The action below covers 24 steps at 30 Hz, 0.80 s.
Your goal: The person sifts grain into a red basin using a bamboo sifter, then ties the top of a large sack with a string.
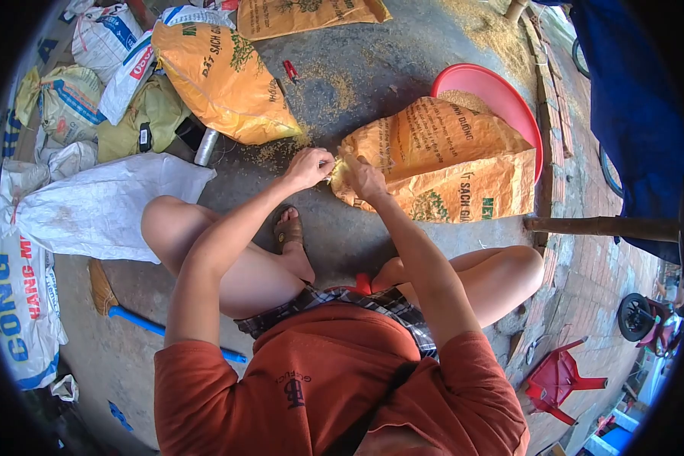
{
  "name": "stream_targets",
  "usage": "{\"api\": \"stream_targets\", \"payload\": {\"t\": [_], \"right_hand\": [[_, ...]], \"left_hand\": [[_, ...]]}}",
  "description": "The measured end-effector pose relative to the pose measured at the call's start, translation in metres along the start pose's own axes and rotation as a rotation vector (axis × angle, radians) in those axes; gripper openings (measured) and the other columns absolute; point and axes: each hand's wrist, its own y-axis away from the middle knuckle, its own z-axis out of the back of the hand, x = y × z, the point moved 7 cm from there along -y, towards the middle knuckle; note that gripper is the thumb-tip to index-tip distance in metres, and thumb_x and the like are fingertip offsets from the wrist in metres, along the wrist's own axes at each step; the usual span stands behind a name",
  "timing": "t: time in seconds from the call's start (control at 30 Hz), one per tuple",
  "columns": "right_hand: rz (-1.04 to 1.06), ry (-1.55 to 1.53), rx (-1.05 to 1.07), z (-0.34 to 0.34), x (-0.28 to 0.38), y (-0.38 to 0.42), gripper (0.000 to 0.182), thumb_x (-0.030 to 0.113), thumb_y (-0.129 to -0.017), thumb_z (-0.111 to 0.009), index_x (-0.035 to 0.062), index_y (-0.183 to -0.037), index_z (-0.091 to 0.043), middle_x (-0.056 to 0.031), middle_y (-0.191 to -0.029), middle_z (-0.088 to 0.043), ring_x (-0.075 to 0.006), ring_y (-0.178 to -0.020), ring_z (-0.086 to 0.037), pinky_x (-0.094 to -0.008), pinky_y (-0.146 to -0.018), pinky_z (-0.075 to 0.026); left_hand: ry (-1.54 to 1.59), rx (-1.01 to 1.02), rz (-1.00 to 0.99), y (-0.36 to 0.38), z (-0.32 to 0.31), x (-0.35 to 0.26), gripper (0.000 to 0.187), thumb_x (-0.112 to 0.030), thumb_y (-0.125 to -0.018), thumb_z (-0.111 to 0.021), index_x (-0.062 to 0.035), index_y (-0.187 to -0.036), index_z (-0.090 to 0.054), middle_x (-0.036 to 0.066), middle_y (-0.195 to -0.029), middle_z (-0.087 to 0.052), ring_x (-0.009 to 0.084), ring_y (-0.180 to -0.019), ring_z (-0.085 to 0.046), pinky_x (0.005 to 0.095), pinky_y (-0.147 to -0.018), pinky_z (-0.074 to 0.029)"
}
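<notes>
An orange printed sack (441, 163) lies on its side on the concrete floor in front of me, its narrow end towards my hands. My right hand (366, 180) is closed on the gathered end of this sack. Just left of it, my left hand (309, 169) has its fingers curled in a pinch beside the pale yellow edge of that end. What the left fingers hold, if anything, is too small to make out. Under the sack's far side sits a red basin (528, 114) with grain in it.
A full orange sack (224, 83) lies ahead on the left, near a small red tool (290, 72) and scattered grain. Left of me are a white sack (106, 205), a silvery roll (206, 147) and a blue-handled broom (137, 319). A red stool (558, 384) lies at right.
</notes>
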Motion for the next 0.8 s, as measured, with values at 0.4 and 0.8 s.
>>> {"api": "stream_targets", "payload": {"t": [0.4, 0.8], "right_hand": [[-0.076, -0.288, -0.261, 0.001, -0.036, -0.015, 0.023, 0.023, -0.071, -0.051, 0.0094, -0.089, -0.058, -0.0170, -0.080, -0.057, -0.0309, -0.078, -0.055, -0.0364, -0.068, -0.043], [-0.113, -0.493, -0.195, -0.008, -0.039, -0.019, 0.024, 0.012, -0.071, -0.048, 0.0027, -0.092, -0.055, -0.0203, -0.073, -0.056, -0.0313, -0.072, -0.056, -0.0356, -0.063, -0.044]], "left_hand": [[0.411, 0.211, 0.206, -0.009, -0.015, 0.016, 0.035, -0.029, -0.071, -0.060, -0.0010, -0.092, -0.057, 0.009, -0.075, -0.059, 0.0181, -0.069, -0.056, 0.0310, -0.063, -0.042], [0.457, -0.072, 0.237, -0.013, -0.047, 0.029, 0.029, -0.017, -0.067, -0.065, -0.0015, -0.089, -0.054, 0.008, -0.073, -0.060, 0.0117, -0.064, -0.054, 0.0271, -0.058, -0.042]]}}
